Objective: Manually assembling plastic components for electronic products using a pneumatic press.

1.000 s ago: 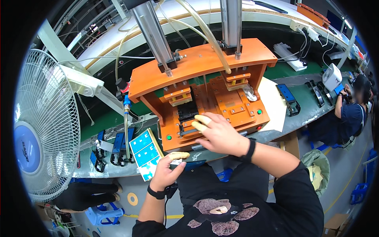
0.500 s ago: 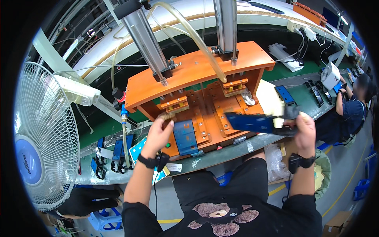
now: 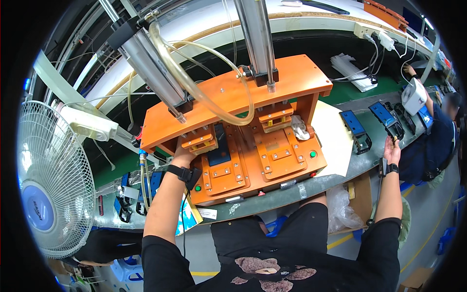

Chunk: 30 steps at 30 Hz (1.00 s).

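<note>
My left hand [image 3: 183, 155] reaches into the orange press [image 3: 233, 92], beneath its left press head. The fingers are hidden there, so their grip does not show. Close to it, a dark blue flat panel [image 3: 220, 146] lies partly over the left fixture plate [image 3: 221, 177], its far end running back beside the press head. The right fixture plate [image 3: 279, 153] has no panel on it. Out at the right, my right hand [image 3: 392, 152] pinches the near end of a black frame with a blue face [image 3: 385, 116], low over the bench.
Another blue-faced black frame [image 3: 356, 130] lies beside a pale sheet [image 3: 333, 138]. Two air cylinders [image 3: 151, 63] with clear hoses top the press. A fan [image 3: 56, 180] stands at the left. A co-worker [image 3: 440, 126] sits at the far right near a white device [image 3: 416, 96].
My right hand has carried the black frame rightward to the bench. My left hand has gone forward under the press head, and the blue panel has moved from the press's front edge deeper inside.
</note>
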Motion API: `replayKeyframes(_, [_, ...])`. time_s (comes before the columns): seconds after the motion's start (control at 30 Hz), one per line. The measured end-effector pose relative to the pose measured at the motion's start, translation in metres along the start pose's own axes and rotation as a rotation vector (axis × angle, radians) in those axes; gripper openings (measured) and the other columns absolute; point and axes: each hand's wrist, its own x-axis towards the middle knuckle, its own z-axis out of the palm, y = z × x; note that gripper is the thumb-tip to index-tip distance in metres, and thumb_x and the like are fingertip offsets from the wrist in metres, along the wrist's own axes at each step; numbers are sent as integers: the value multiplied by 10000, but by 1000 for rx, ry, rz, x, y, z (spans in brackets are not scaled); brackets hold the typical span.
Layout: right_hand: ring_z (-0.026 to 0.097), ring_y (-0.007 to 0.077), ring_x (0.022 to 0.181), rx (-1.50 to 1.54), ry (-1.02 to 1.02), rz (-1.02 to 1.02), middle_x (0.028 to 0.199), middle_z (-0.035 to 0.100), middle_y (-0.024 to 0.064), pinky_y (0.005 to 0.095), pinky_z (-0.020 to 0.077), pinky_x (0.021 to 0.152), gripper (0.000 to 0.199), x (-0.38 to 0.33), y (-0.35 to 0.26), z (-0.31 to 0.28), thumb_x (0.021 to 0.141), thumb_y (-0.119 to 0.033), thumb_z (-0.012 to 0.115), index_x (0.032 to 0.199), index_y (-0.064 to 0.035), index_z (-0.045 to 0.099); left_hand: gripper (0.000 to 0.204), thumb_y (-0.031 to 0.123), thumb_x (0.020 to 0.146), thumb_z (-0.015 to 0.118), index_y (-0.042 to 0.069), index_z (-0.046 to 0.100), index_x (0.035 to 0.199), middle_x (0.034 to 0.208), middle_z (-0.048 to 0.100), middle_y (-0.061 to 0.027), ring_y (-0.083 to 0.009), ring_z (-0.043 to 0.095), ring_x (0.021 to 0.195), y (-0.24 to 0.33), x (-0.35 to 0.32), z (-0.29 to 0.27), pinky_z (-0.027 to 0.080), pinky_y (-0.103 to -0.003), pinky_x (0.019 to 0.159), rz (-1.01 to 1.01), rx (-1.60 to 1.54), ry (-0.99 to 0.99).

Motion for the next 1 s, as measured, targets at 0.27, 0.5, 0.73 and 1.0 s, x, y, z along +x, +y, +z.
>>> replayKeyframes(0.27, [677, 252, 681, -914, 321, 45, 894, 650, 170, 356, 589, 610, 338, 1, 38, 13, 941, -299, 614, 1017, 25, 556, 383, 299, 1029, 442, 167, 480, 1386, 1391, 540, -70, -237, 512, 1282, -33, -15, 7, 405, -398, 1087, -78, 449, -131])
replayKeyframes(0.5, [655, 234, 570, -1223, 272, -96, 606, 590, 105, 326, 493, 501, 283, -21, 26, 23, 864, -258, 650, 770, 5, 603, 344, 235, 997, 530, 134, 531, 1325, 1296, 590, -62, -227, 568, 1167, -21, -35, -11, 444, -389, 1020, -86, 353, -51])
replayKeyframes(0.73, [694, 206, 880, -1521, -260, -302, 984, 728, 147, 310, 533, 793, 402, -95, 101, 202, 850, -253, 734, 1124, 34, 670, 362, 115, 890, 624, 7, 579, 1233, 1259, 604, -183, -340, 561, 1196, 104, -92, -2, 408, -417, 1039, -46, -19, 91])
replayKeyframes(1.0, [500, 392, 1249, -2108, -685, -188, 1328, 543, 230, 444, 439, 1019, 919, -69, 286, 331, 738, -591, 743, 1410, -31, 465, 456, 283, 962, 489, 7, 510, 1325, 1437, 448, -209, -422, 337, 1403, 107, -147, 55, 249, -513, 1156, 153, 132, 410])
